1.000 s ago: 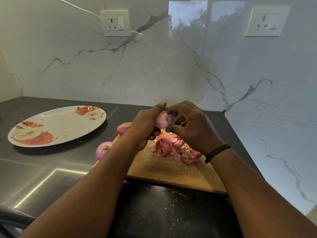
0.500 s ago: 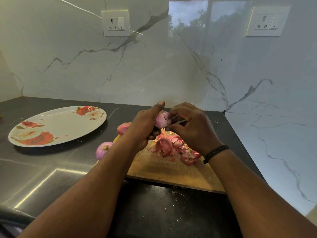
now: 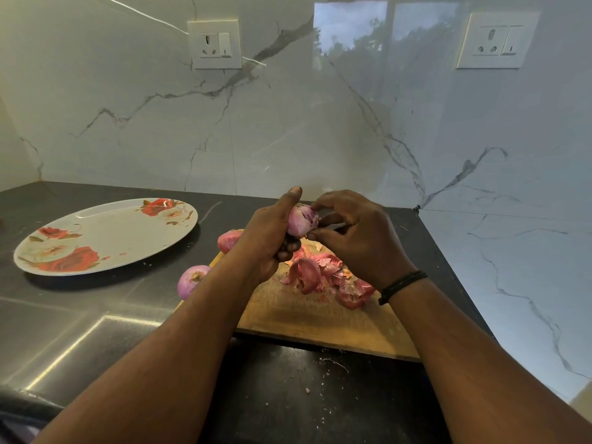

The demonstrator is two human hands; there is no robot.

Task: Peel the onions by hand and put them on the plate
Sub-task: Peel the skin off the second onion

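Both hands barely shifted, left hand [image 3: 267,241] gripping pale pink onion [image 3: 301,223], cut end facing right, right hand [image 3: 358,241] pinching its skin, long axis unclear.

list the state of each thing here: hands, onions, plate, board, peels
left hand: grips the held onion
right hand: pinches skin on the held onion
held onion: partly peeled, above the board
two other onions: left of the board, by its edge
plate: no onions on it
board: flat on counter
peels: piled on the board
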